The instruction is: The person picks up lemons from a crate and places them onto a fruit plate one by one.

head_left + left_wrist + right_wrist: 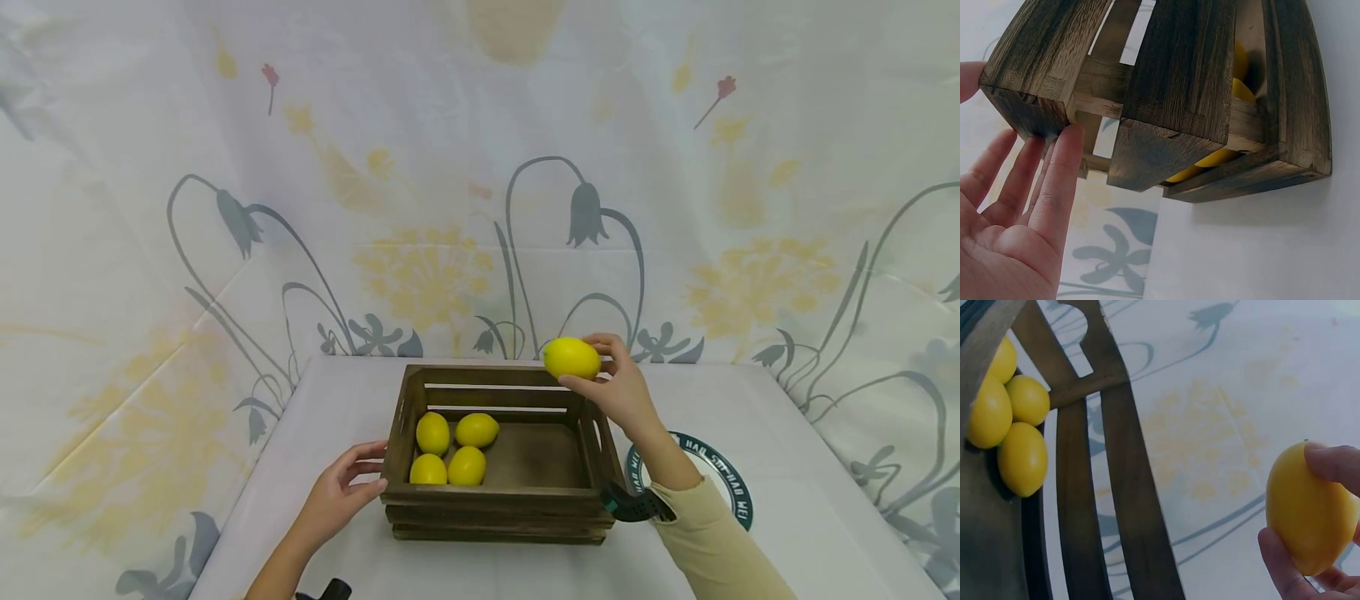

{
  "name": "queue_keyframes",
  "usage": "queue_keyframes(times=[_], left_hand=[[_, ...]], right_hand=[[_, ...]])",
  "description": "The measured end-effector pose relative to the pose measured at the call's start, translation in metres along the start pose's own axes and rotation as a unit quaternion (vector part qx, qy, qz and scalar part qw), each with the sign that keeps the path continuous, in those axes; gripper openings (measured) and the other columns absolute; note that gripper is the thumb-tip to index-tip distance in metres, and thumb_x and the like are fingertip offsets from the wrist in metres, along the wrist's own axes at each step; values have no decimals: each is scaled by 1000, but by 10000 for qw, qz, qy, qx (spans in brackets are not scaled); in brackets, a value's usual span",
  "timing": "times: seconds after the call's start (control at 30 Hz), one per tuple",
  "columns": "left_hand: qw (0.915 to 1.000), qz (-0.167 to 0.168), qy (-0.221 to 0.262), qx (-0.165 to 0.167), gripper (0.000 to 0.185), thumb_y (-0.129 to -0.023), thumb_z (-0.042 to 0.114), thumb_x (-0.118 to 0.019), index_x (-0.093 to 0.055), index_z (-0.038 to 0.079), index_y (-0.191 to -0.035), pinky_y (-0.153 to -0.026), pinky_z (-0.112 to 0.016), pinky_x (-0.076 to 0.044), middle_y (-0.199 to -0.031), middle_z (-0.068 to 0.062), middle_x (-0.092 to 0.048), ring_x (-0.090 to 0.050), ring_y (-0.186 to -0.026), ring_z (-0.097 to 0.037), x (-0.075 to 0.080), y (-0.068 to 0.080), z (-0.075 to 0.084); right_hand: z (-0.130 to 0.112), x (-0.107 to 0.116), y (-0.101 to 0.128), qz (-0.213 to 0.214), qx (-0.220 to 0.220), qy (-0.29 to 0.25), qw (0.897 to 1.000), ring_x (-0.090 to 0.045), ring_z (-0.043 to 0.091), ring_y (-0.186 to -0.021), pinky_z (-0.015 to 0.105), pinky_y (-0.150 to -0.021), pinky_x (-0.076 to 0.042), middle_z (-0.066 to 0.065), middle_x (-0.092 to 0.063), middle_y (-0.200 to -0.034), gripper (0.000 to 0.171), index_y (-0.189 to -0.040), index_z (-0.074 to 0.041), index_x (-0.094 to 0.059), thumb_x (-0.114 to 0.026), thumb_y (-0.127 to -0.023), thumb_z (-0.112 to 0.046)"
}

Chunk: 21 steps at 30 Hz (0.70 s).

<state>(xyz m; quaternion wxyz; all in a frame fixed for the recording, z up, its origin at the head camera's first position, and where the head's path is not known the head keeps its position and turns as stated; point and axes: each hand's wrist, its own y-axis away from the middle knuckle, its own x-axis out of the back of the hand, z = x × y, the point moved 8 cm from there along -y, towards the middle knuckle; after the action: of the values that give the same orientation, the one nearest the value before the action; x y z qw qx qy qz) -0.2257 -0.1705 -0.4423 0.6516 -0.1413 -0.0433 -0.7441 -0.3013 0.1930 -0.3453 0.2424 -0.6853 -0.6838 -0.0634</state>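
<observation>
My right hand (618, 387) pinches a yellow lemon (572, 358) above the back right corner of a dark wooden slatted crate (498, 504). In the right wrist view, thumb and fingers hold the lemon (1310, 509) from opposite sides. Several more lemons (477, 430) lie together in the left part of the crate. At the crate's left side is my left hand (341, 492). The left wrist view shows its fairly straight fingers (1060, 175) against the upper slat (1041, 56) near a corner, with the thumb at the other face.
A round plate (738, 492) with a green lettered rim lies right of the crate, partly hidden by my right forearm. The white tabletop (337, 400) ends at a floral-printed backdrop (450, 167). A black wrist strap (633, 504) is on my right wrist.
</observation>
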Motion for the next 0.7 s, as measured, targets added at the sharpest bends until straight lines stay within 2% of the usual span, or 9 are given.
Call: queue_keyframes(times=[0.37,0.7], left_hand=[[9999,97,-60,82,45,-83,9,-69,-54,2,-124,-81,-22,-49,-123,-13,-54,-55,-104,-25,2,0,-2],[9999,72,-63,33,45,-83,9,-69,-53,2,-124,-81,-22,-49,-123,-13,-54,-55,-103,-24,0,0,-1]], right_hand=[[14,20,14,310,7,160,9994,-51,32,-102,39,-84,-43,18,-44,-124,64,-130,-4,-40,-75,-80,-22],[26,39,31,560,-104,341,9978,-51,31,-101,25,-79,-43,17,-44,-124,64,-131,-5,-40,-75,-80,-21]])
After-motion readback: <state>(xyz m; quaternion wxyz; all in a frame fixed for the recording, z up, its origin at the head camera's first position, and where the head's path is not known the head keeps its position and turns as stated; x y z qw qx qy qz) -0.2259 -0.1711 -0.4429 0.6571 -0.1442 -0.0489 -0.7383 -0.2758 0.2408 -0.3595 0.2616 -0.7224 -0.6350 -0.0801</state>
